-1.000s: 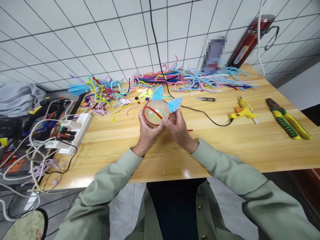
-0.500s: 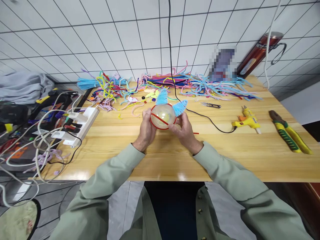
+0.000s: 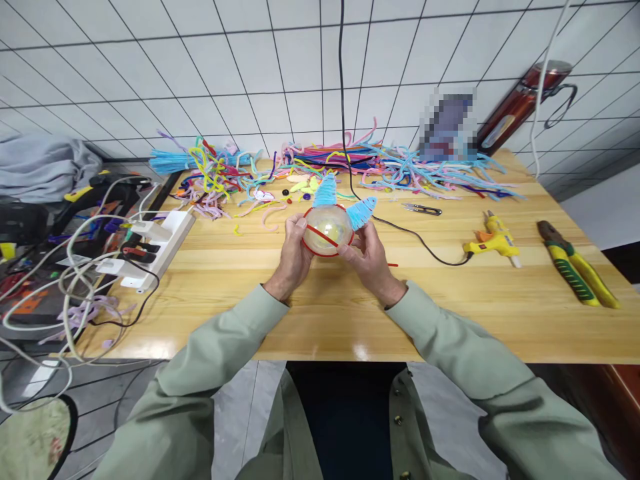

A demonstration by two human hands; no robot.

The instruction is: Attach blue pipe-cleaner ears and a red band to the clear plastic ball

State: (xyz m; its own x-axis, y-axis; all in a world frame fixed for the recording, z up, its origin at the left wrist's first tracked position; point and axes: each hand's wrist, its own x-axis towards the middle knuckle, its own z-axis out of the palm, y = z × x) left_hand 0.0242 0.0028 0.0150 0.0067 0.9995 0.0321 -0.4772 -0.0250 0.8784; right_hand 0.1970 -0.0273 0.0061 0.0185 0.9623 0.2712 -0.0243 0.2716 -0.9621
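Both my hands hold a clear plastic ball [image 3: 327, 227] above the wooden table [image 3: 450, 300]. A red pipe cleaner [image 3: 323, 236] runs around and across the ball, and two light blue pipe-cleaner fins [image 3: 361, 212] stick out at its top and right. My left hand [image 3: 291, 257] cups the ball's left side. My right hand [image 3: 371, 257] grips its lower right, with the thumb on the red strand.
Several coloured pipe cleaners [image 3: 350, 167] lie along the table's back edge. Small snips [image 3: 423, 209], a yellow glue gun [image 3: 493, 241] with a black cord and yellow-green pliers [image 3: 575, 270] lie to the right. A white power strip [image 3: 155, 250] with tangled cables sits at the left.
The ball stays in both hands; it has turned a little, so the red strand lies more slanted across its front. The view has shifted slightly.
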